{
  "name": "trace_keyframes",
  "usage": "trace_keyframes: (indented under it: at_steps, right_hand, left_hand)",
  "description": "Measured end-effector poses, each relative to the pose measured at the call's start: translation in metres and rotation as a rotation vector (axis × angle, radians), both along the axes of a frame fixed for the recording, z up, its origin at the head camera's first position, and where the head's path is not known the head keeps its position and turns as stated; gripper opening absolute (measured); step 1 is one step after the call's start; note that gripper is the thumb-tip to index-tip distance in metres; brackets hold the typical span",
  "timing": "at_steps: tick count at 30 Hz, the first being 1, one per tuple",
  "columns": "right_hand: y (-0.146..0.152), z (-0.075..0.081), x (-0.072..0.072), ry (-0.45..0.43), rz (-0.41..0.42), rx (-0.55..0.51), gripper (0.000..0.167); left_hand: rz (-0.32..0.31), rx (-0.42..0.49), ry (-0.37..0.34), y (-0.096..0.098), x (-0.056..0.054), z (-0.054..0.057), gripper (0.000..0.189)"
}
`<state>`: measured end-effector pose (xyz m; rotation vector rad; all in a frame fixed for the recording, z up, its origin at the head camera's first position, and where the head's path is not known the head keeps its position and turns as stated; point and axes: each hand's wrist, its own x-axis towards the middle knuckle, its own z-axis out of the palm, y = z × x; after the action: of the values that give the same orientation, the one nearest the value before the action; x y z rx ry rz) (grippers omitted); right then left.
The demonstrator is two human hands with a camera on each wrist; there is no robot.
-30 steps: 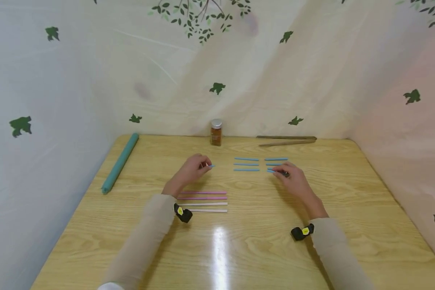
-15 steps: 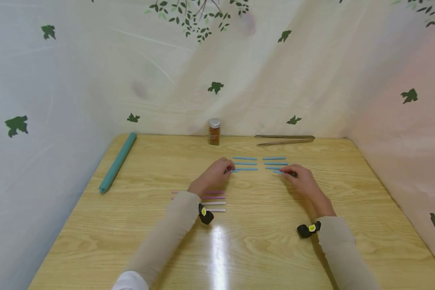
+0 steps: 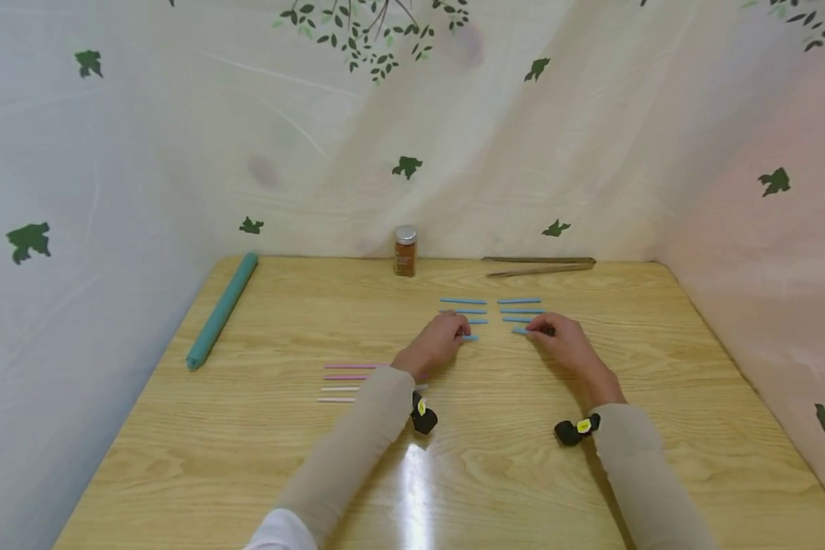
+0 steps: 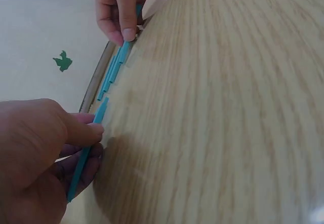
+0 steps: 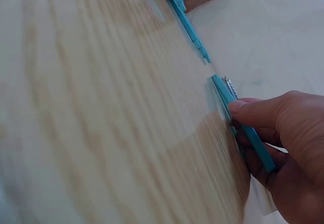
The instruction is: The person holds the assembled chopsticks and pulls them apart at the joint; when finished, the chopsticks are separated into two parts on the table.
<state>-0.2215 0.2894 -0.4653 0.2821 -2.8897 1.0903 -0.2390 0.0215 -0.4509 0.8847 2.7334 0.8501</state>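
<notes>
My left hand [image 3: 440, 340] pinches a short blue stick [image 3: 472, 338] between thumb and fingers, just in front of the left column of blue sticks [image 3: 464, 301]. In the left wrist view that held stick [image 4: 100, 111] slants past the thumb, its lower end by the curled fingers. To the right, my right hand [image 3: 562, 341] pinches another blue stick [image 3: 519, 331] in front of the right column of blue sticks [image 3: 519, 301]. The right wrist view shows this stick [image 5: 257, 145] lying across the fingers under the thumb. The two held sticks point toward each other across a gap.
Two pink sticks [image 3: 351, 377] and two white sticks [image 3: 340, 389] lie partly under my left forearm. At the back stand a spice jar [image 3: 406, 258] and a pair of tongs [image 3: 550, 270]. A green roll [image 3: 221, 313] lies along the left table edge.
My left hand has moved right with its stick, from left of the columns to the front of the left one. The right hand has shifted its stick slightly toward the person.
</notes>
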Motion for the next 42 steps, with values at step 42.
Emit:
trace_keyframes:
  at_steps: [42]
  right_hand:
    - [-0.005,-0.005,-0.007,0.096,0.023,0.033,0.010]
  left_hand:
    - [0.149,-0.048,0.083,0.024,0.003,-0.010,0.021]
